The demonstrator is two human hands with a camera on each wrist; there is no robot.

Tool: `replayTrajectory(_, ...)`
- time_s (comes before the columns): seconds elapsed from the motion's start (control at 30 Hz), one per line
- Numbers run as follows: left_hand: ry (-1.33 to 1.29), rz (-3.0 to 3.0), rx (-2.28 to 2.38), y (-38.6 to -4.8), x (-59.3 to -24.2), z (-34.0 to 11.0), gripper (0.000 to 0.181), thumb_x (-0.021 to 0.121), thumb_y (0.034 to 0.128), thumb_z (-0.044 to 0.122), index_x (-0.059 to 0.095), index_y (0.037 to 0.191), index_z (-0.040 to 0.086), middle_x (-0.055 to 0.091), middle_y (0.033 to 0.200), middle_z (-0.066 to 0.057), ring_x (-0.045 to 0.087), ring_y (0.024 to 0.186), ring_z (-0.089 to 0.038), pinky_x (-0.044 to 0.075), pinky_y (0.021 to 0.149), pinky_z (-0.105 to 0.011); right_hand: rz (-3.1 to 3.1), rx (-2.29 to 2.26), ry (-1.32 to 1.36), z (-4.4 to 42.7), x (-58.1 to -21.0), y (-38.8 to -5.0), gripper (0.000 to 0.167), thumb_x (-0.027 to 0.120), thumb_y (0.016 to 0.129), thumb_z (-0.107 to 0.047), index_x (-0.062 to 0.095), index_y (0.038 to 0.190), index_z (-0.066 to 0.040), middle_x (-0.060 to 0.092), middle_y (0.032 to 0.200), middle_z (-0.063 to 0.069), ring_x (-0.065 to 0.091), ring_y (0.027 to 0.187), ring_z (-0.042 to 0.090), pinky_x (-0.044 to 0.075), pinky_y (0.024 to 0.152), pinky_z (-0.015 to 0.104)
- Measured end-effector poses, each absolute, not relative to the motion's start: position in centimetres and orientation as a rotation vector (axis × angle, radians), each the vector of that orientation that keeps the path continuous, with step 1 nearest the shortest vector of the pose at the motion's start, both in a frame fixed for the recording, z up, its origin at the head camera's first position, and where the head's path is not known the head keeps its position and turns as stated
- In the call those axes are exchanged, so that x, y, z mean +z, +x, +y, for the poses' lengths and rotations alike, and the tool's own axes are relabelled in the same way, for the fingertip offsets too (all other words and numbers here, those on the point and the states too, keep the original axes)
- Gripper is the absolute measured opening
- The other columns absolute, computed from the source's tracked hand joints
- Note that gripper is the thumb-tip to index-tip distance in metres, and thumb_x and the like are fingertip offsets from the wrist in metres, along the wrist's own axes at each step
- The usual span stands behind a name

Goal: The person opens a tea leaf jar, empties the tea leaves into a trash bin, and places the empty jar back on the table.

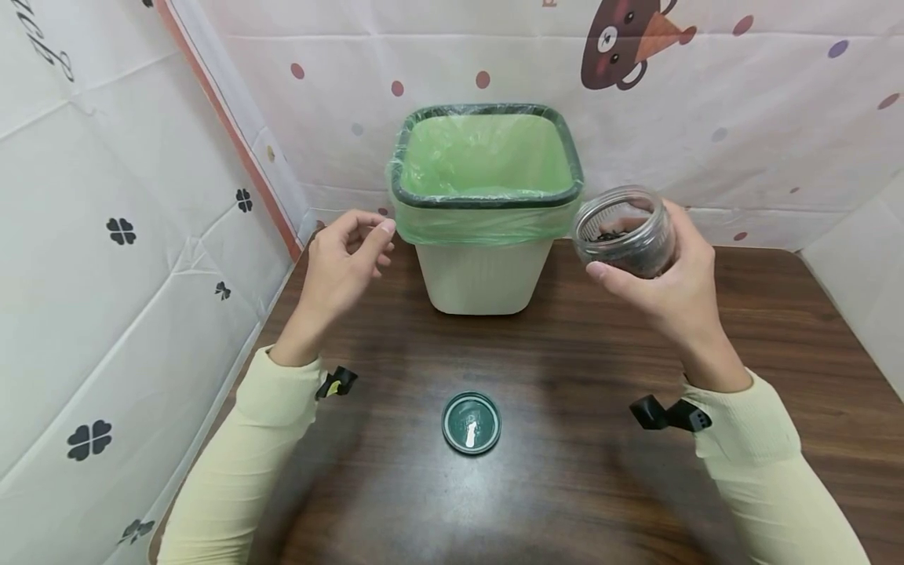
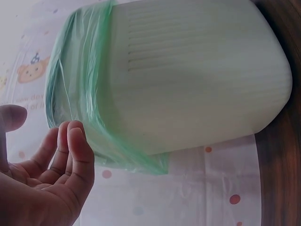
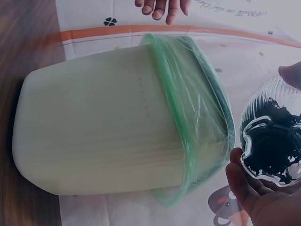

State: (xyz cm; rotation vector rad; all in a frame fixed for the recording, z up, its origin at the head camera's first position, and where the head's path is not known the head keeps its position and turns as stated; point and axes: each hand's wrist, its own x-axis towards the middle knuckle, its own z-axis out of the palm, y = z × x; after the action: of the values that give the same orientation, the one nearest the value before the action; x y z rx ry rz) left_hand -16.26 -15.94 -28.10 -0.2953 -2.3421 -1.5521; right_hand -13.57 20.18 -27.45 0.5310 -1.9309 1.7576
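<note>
My right hand (image 1: 674, 282) grips a clear glass jar (image 1: 628, 255) beside the bin's right rim. The jar's mouth tilts toward the bin, and dark bits lie inside it; in the right wrist view the dark stuff clings near the jar's base (image 3: 273, 150). My left hand (image 1: 342, 263) hovers at the bin's left side with loosely bent fingers; the left wrist view shows the thumb apart from them and nothing held. Between the hands stands a pale bin (image 1: 487, 282) lined with a green plastic bag (image 1: 487, 227). A green lid (image 1: 471, 424) lies on the table.
The brown wooden table (image 1: 565, 486) carries the bin at its back edge. Behind it hangs a white sheet (image 1: 438, 55) with dots and a bear print. Another patterned sheet (image 1: 141, 314) borders the left side.
</note>
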Motion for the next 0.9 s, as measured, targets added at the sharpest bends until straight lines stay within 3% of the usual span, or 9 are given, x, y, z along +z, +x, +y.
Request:
replayTrajectory(0.23, -0.281, -2.326, -1.583, -16.6, -27.8, -16.1, 0.033, 0.062, 0.0996, 0.037, 0.070, 0.112, 0.008, 0.069, 0.090, -0.018, 0.067, 0.070, -0.022, 0.057, 0.061, -0.034, -1.977, 1.735, 0.431, 20.5, -27.6, -14.3, 0.070, 0.083, 0.067, 0.010, 0.062, 0.132, -0.005, 0.067, 0.109, 0.014, 0.063, 0.097, 0.019, 0.048, 0.081, 0.022)
replayTrajectory(0.4, -0.267, -2.316, -1.620, -16.9, -27.5, -16.1, 0.031, 0.062, 0.0999, 0.034, 0.068, 0.113, 0.007, 0.069, 0.086, -0.012, 0.067, 0.069, -0.023, 0.057, 0.061, -0.034, -1.888, 1.868, 0.456, 20.6, -27.8, -14.7, 0.073, 0.082, 0.066, 0.013, 0.057, 0.133, -0.004, 0.067, 0.108, 0.015, 0.064, 0.097, 0.021, 0.050, 0.079, 0.022)
replayTrajectory(0.63, -0.241, -2.310, -1.670, -17.6, -27.1, -16.2, 0.035, 0.062, 0.1005, 0.034, 0.067, 0.121, 0.006, 0.070, 0.088, -0.013, 0.067, 0.072, -0.027, 0.058, 0.063, -0.032, -1.795, 1.994, 0.470, 20.5, -27.6, -15.1, 0.080, 0.081, 0.066, 0.015, 0.043, 0.133, -0.006, 0.068, 0.105, 0.019, 0.066, 0.096, 0.026, 0.053, 0.078, 0.024)
replayTrajectory(0.9, -0.212, -2.300, -1.739, -18.4, -26.7, -15.9, 0.040, 0.061, 0.1007, 0.037, 0.064, 0.130, 0.009, 0.069, 0.095, -0.014, 0.067, 0.077, -0.029, 0.059, 0.067, -0.035, -1.762, 2.032, 0.494, 20.5, -27.5, -15.4, 0.079, 0.080, 0.066, 0.018, 0.041, 0.132, -0.004, 0.070, 0.104, 0.020, 0.068, 0.093, 0.026, 0.054, 0.078, 0.025)
